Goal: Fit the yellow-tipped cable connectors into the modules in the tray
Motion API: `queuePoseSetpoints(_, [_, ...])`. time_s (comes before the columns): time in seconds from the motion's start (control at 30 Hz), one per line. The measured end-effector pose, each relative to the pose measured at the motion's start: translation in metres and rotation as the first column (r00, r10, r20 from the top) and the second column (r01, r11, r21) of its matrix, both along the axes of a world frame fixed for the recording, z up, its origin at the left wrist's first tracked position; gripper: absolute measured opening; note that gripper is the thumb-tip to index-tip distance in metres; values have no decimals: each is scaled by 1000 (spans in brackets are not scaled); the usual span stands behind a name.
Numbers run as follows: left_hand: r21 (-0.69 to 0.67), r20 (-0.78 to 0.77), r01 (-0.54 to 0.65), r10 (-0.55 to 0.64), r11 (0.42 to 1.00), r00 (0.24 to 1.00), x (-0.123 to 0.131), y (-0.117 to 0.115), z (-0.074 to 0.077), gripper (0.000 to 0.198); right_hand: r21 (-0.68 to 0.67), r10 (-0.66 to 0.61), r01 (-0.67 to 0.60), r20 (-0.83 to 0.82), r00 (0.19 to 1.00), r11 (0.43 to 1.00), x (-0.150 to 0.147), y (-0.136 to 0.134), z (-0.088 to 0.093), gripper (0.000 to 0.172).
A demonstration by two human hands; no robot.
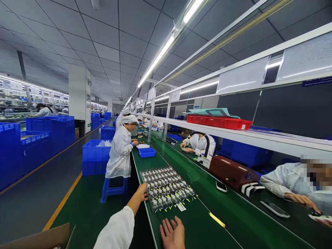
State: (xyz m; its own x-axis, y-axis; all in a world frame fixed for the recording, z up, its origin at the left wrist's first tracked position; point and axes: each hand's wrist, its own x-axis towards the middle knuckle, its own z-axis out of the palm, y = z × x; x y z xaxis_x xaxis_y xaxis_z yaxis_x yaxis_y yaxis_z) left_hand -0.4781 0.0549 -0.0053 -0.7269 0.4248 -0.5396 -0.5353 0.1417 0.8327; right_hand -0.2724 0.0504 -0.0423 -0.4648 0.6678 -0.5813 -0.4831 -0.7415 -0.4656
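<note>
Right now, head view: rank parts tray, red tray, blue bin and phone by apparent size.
1. Parts tray, nearest the camera.
2. Red tray on the shelf: wide but thin.
3. Blue bin and phone: they look alike. The bin sits farther off, so no ranking.

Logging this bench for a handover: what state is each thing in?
Left hand: at the parts tray's left edge, grip unclear.
Right hand: open, fingers spread, empty.
Parts tray: flat on the bench, filled with small parts.
Maroon case: shut, lying flat.
Phone: face up, screen dark.
Red tray: on the shelf, sheets on top.
</note>
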Motion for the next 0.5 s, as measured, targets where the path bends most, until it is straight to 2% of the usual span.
queuePoseSetpoints(0.13, [-18,15,-24,24,1000,1000,-3,3,-7,33,-56,21,-23,-30,999,998,-10,10,12,59])
queuePoseSetpoints(0.33, [-36,15,-35,35,999,999,-17,6,-11,33,-103,28,-40,-114,993,994,-19,18,18,45])
queuePoseSetpoints(0.43, [12,13,-29,29,1000,1000,-24,10,-10,34,-111,31,-48,-152,988,993,-25,22,20,44])
queuePoseSetpoints(0.5, [101,7,-12,12,995,1000,-26,13,-9,34,-115,30,-48,-158,987,992,-30,25,21,43])
